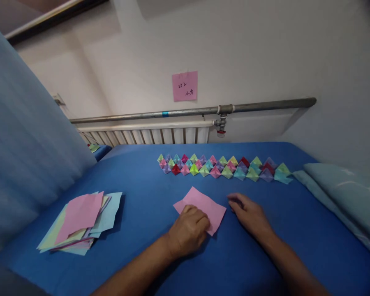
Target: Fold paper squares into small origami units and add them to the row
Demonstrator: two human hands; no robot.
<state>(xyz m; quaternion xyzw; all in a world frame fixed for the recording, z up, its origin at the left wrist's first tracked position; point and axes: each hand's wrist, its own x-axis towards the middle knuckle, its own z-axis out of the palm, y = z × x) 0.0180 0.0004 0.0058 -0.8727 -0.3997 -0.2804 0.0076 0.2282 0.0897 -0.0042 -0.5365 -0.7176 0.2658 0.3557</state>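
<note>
One pink sheet (213, 209) under left hand (190, 227), grip unclear; right hand (249, 213) nearby, slightly parted

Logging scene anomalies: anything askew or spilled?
Mildly: the stack of colored paper sheets left of the left hand is askew, edges jutting at different angles, unlike the neatly lined-up folded paper pieces. No spill visible.

I count two hands (191, 227) (251, 216) here, one separate sheet (215, 209), one paper stack (80, 216), over thirty folded papers (215, 172) in three rows, one wall note (185, 86), one curtain (27, 119), one radiator (178, 135), one valve (223, 119).
</note>
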